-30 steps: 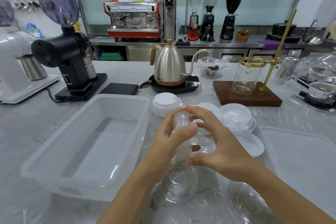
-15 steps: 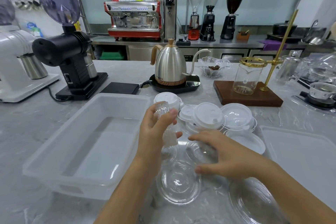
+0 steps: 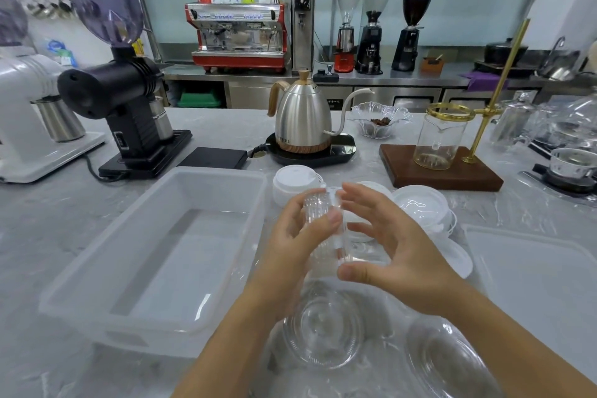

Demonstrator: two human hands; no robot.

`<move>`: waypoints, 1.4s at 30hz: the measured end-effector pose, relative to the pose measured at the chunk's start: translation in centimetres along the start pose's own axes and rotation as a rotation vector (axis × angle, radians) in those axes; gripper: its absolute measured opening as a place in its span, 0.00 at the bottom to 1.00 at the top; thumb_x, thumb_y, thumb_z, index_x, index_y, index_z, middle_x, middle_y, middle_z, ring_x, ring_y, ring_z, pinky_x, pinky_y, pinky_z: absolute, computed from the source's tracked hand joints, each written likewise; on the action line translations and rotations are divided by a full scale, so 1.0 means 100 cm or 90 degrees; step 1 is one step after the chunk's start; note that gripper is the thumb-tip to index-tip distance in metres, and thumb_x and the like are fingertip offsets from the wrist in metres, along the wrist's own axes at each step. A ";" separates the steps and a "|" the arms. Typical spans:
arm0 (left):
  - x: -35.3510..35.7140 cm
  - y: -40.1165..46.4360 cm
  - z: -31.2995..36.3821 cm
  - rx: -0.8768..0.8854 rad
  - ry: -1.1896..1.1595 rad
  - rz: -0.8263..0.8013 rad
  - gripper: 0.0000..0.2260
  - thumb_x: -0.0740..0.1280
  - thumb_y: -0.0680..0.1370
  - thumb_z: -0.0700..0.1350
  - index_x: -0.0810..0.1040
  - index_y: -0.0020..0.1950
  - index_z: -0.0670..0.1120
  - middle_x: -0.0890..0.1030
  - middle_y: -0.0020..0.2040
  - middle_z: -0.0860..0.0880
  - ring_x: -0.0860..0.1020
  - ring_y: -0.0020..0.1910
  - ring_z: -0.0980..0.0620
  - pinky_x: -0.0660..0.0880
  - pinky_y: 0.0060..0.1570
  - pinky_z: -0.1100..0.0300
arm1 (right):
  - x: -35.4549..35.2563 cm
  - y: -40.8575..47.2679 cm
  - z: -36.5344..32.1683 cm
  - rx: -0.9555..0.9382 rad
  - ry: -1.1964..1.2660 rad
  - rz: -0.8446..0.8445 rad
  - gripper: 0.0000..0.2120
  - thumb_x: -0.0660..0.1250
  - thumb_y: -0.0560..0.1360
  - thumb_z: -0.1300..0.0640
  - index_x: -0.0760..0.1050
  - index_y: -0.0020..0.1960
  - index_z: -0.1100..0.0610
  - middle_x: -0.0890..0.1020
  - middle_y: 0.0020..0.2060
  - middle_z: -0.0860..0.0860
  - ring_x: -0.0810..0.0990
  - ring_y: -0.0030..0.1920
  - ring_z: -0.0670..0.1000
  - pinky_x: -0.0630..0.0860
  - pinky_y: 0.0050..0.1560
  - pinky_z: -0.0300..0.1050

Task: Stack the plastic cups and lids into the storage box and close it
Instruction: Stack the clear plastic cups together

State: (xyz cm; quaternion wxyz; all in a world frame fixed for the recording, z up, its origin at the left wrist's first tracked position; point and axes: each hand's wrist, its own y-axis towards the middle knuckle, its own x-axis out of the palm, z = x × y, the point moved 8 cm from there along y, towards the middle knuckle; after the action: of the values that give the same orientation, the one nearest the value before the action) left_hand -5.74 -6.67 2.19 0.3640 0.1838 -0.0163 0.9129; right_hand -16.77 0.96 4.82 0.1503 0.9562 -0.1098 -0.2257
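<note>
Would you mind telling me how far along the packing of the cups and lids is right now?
Early stage. Done: nothing is packed; the storage box looks empty. In hand: the left hand grips a stack of clear cups, with the right hand open beside it. Left: white lids and clear dome lids lie on the counter, and the box lid lies apart, so closing comes last.

storage box (image 3: 155,255) left of hands | box lid (image 3: 536,281) right | kettle (image 3: 302,118) behind
</note>
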 end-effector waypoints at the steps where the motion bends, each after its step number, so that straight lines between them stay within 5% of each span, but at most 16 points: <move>1: 0.001 0.000 -0.001 0.000 0.006 -0.003 0.27 0.76 0.68 0.52 0.78 0.65 0.49 0.81 0.63 0.39 0.81 0.60 0.40 0.76 0.60 0.34 | 0.001 0.000 0.000 -0.003 -0.001 -0.002 0.45 0.82 0.63 0.54 0.64 0.75 0.45 0.74 0.70 0.39 0.71 0.72 0.43 0.71 0.70 0.45; 6: 0.003 -0.001 -0.001 0.022 0.039 -0.006 0.26 0.76 0.69 0.52 0.78 0.66 0.49 0.81 0.64 0.41 0.79 0.64 0.37 0.74 0.64 0.32 | 0.002 -0.002 -0.002 -0.013 0.050 -0.004 0.46 0.82 0.62 0.59 0.64 0.74 0.47 0.75 0.69 0.39 0.71 0.72 0.43 0.72 0.67 0.39; 10: 0.007 -0.003 0.000 0.014 0.030 -0.032 0.26 0.74 0.70 0.53 0.77 0.66 0.49 0.81 0.64 0.44 0.81 0.62 0.41 0.80 0.55 0.36 | 0.007 -0.002 -0.007 -0.026 0.023 -0.016 0.48 0.82 0.62 0.57 0.62 0.75 0.46 0.73 0.70 0.39 0.71 0.72 0.42 0.69 0.69 0.37; 14: 0.001 -0.003 0.003 0.035 0.052 0.011 0.26 0.76 0.67 0.53 0.80 0.63 0.49 0.84 0.57 0.48 0.83 0.54 0.48 0.82 0.51 0.41 | 0.007 -0.003 -0.007 -0.017 -0.018 -0.027 0.47 0.80 0.62 0.43 0.60 0.75 0.39 0.72 0.69 0.33 0.69 0.72 0.39 0.69 0.70 0.39; 17: -0.010 -0.002 0.012 0.068 0.019 0.085 0.27 0.76 0.65 0.54 0.79 0.61 0.45 0.84 0.52 0.47 0.83 0.48 0.51 0.83 0.48 0.44 | 0.000 -0.004 0.001 0.053 -0.131 -0.020 0.41 0.77 0.59 0.32 0.66 0.69 0.37 0.75 0.62 0.35 0.75 0.64 0.39 0.73 0.61 0.39; 21: -0.022 -0.003 0.019 0.107 0.010 0.153 0.28 0.74 0.64 0.56 0.79 0.61 0.45 0.85 0.48 0.55 0.83 0.46 0.56 0.83 0.45 0.50 | 0.023 -0.020 0.014 0.166 -0.381 -0.282 0.46 0.75 0.59 0.28 0.61 0.70 0.42 0.67 0.63 0.35 0.68 0.63 0.38 0.68 0.65 0.39; 24: -0.023 -0.003 0.018 0.103 0.011 0.162 0.30 0.74 0.64 0.56 0.78 0.62 0.45 0.85 0.49 0.55 0.83 0.47 0.57 0.84 0.46 0.50 | 0.044 -0.030 0.015 0.091 -0.534 -0.382 0.51 0.73 0.57 0.26 0.58 0.70 0.46 0.61 0.61 0.40 0.62 0.64 0.45 0.63 0.67 0.42; 33: -0.028 -0.004 0.018 0.100 0.002 0.190 0.29 0.74 0.66 0.56 0.78 0.64 0.46 0.83 0.58 0.45 0.83 0.49 0.56 0.83 0.47 0.49 | 0.033 -0.030 0.017 0.116 -0.486 -0.393 0.41 0.76 0.59 0.32 0.60 0.66 0.39 0.63 0.59 0.36 0.64 0.63 0.42 0.68 0.66 0.44; 42: -0.023 -0.001 0.016 0.089 0.044 0.154 0.27 0.76 0.64 0.55 0.80 0.59 0.45 0.84 0.47 0.50 0.82 0.47 0.53 0.79 0.54 0.46 | -0.011 -0.014 0.019 0.162 -0.345 -0.263 0.46 0.78 0.57 0.35 0.59 0.69 0.35 0.67 0.63 0.29 0.67 0.66 0.37 0.68 0.69 0.41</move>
State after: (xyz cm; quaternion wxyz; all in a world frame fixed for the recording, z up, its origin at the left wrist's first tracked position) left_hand -3.69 -8.38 2.87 0.2380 0.1738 0.0382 0.9548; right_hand -18.38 2.15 3.15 -0.0530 0.8747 0.0227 -0.4812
